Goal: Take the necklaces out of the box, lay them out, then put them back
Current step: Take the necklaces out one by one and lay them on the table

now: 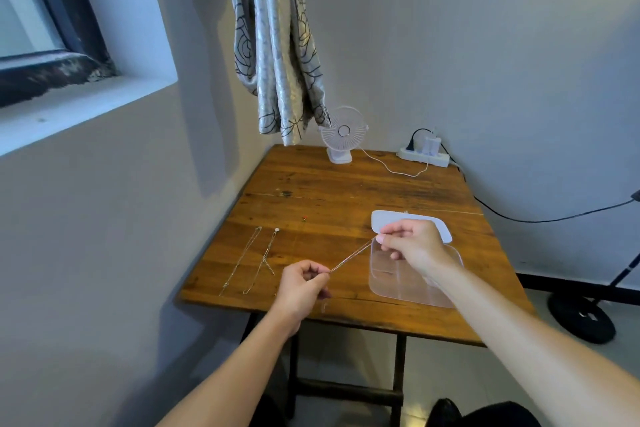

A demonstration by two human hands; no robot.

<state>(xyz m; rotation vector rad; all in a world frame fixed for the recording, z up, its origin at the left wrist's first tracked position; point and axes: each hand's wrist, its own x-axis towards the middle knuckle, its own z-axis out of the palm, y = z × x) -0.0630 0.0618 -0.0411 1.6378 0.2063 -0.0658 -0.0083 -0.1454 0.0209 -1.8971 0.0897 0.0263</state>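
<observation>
left hand (304,282) grip pinches necklace (352,255) end | right hand (412,243) grip pinches other end, over box (384,288)

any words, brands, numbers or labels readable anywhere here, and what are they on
No text can be read anywhere in this view.
fan: no brand or label shows.
power strip: any markings are too small to read.
clear box and white lid: no label visible.
necklace pinched between left hand and right hand: no tag shows.
</observation>
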